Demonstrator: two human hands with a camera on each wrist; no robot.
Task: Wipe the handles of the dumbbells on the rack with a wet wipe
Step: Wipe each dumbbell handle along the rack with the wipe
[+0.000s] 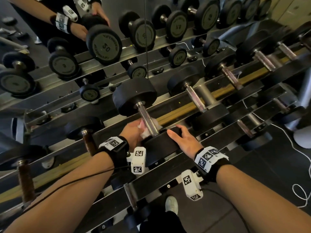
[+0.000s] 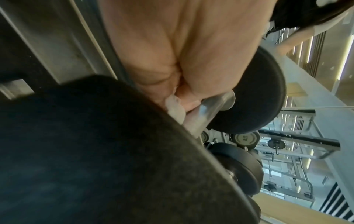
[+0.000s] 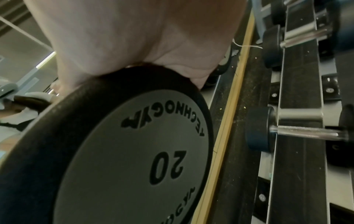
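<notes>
Both forearms reach in over the rack [image 1: 171,105]. Right hand [image 1: 185,140] lies with straight fingers on the near head of the 20 dumbbell [image 1: 159,143], likely to stop it rolling. Left hand [image 1: 133,132] curls its fingers round the wet wipe [image 1: 144,132], wrapped at the near end of the steel handle [image 1: 148,120].
</notes>
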